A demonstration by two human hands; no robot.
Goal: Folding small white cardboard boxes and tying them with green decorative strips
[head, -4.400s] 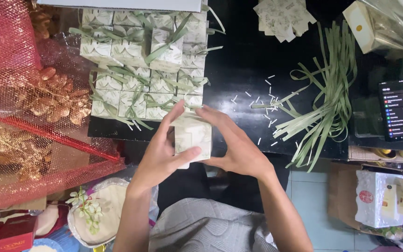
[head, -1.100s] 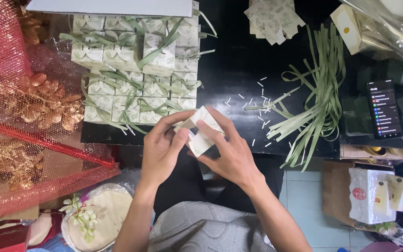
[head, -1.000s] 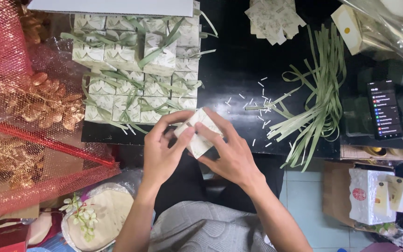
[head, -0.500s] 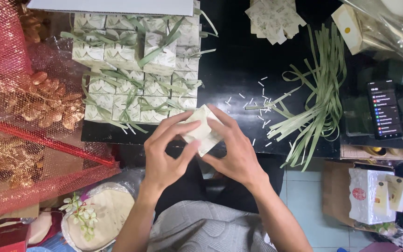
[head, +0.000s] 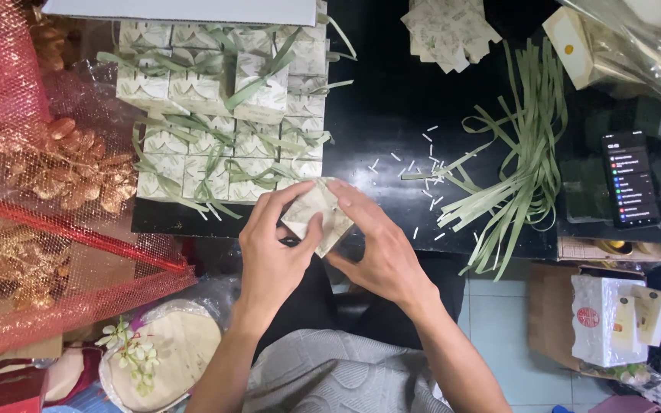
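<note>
A: Small paper gift box [head: 317, 216], pale with a green leaf print: held tilted at the near edge of the black table [head: 380, 115], partly over the edge. Both hands are on it.

B: Grip details?

A: Left hand [head: 273, 256] has its thumb pressed on the box's near face and its index finger arched over the top. Right hand [head: 380, 248] wraps the right side, fingers lying across the upper face. The two hands are close together, clamped on the box from either side. Whether the flaps are fully closed I cannot tell.

B: Nearest neighbours?

A: Just beyond the left hand, a block of finished gift boxes [head: 227, 115] in the same print, each tied with green ribbon, packed in rows from the near-left edge of the table to its far edge. One box sits on top of the rows.

B: To the right?

A: Small white paper scraps [head: 422, 160] scattered mid-table, then a loose bundle of green ribbon strips [head: 525, 145] running from the far side to the near-right edge, some ends hanging over it. A stack of flat, unfolded box blanks [head: 447, 30] lies at the far edge. A smartphone [head: 630, 177] with a lit screen lies right of the ribbons.

B: Off the table?

A: Red mesh fabric [head: 17, 229] over gold decorations on the left.
</note>
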